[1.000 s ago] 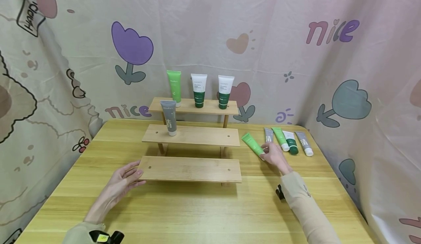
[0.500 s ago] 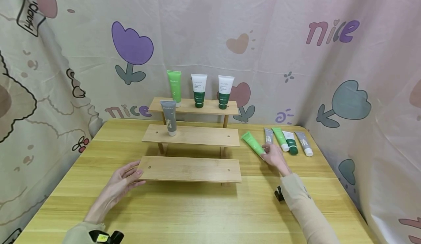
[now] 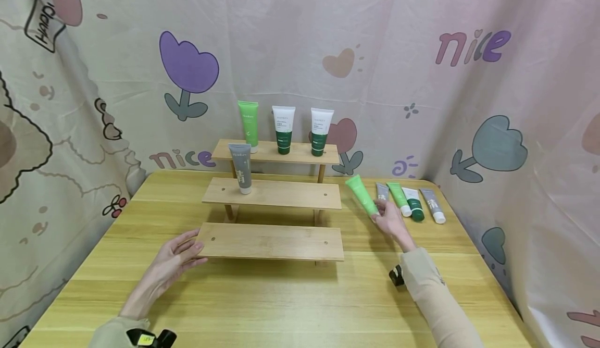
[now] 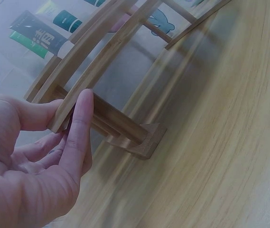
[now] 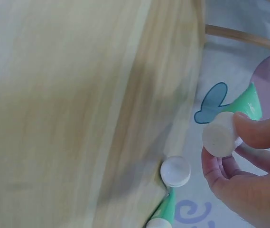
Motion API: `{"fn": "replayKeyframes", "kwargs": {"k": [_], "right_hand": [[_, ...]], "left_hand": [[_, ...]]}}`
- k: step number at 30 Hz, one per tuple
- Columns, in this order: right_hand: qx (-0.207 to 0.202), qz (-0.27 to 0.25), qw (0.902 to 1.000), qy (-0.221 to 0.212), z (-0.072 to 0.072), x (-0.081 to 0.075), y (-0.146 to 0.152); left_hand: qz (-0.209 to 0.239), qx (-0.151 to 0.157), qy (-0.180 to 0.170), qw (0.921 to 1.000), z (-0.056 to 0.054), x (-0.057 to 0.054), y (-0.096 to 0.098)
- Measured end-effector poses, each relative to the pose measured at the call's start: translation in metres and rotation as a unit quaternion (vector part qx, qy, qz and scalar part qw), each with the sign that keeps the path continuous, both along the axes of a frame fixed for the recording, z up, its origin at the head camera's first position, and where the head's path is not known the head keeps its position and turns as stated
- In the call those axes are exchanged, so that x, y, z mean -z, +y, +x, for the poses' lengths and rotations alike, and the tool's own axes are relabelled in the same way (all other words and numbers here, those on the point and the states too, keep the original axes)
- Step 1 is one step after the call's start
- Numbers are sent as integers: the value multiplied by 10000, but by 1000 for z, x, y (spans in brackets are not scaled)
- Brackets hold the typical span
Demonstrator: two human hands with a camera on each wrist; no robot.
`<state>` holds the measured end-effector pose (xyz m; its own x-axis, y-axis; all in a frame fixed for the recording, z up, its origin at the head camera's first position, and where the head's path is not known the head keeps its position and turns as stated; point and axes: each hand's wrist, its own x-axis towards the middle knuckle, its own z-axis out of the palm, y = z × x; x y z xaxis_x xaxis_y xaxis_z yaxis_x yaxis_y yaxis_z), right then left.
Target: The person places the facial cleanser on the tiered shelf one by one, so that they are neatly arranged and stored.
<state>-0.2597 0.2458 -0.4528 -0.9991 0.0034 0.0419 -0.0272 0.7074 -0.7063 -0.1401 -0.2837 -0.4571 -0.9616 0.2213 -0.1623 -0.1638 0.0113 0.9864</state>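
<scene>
My right hand (image 3: 392,224) pinches a green squeeze tube (image 3: 362,195) near its white cap (image 5: 220,135), beside the stand. The tube tilts up off the table, crimped end away from me. At the stand's lower left corner, my left hand (image 3: 170,260) holds the lowest shelf's edge between thumb and fingers. This three-tier wooden display stand (image 3: 274,241) bears a grey tube (image 3: 241,168) on its middle tier. On the top tier stand another green tube (image 3: 249,125) and two white-and-green tubes, one central (image 3: 283,129), one at right (image 3: 321,131), all upright on their caps.
Several tubes lie in a row on the table's right: a grey tube (image 3: 382,190) partly behind my right hand, a green tube (image 3: 400,199), a white-and-green tube (image 3: 414,204) and a grey tube (image 3: 433,206). A printed curtain (image 3: 281,40) hangs behind the wooden table (image 3: 262,306).
The green tube in my right hand has risen from the table and tilted more upright. My right hand has moved slightly up with it. The left hand has stayed on the shelf edge.
</scene>
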Motion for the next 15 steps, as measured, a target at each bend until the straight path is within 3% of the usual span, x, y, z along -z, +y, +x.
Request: {"fn": "replayKeyframes", "kwargs": {"k": [15], "right_hand": [[-237, -1178, 9927, -75, 4, -12, -5]], "left_hand": [[-39, 18, 8, 10000, 1, 0, 0]]}}
